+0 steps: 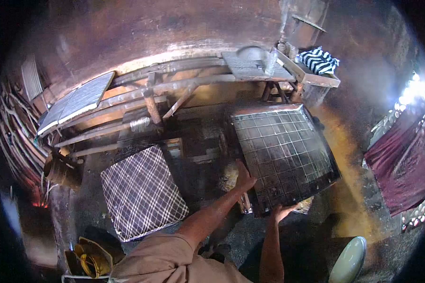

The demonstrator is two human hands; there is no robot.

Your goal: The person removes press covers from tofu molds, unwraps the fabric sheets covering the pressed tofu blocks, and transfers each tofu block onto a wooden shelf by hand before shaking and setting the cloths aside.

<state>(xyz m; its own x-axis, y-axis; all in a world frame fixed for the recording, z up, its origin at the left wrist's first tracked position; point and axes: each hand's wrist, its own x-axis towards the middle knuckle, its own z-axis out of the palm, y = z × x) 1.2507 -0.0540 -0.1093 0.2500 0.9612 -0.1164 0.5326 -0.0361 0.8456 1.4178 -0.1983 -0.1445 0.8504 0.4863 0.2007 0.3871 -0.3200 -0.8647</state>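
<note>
A dark rectangular tray with a wire grid (285,137) over it lies tilted in front of me, its surface blackened. My left hand (244,179) is closed on its left side, near the front corner. At the near edge, my right hand (284,213) grips from below, thumb along the rim; its fingers are partly hidden under the tray. Left of my left arm sits a flat square thing covered in checked cloth (144,191). Something patterned (304,206) shows just under the tray's near edge.
A wooden bench frame (174,86) runs along the wall, with grey panels (75,104) at left and a bottle (271,62) at right. A striped cloth (318,61) lies in a wooden box. Sticks (21,127), a yellow container (93,264), a maroon cloth (403,162) and a pale oval object (348,262) surround me.
</note>
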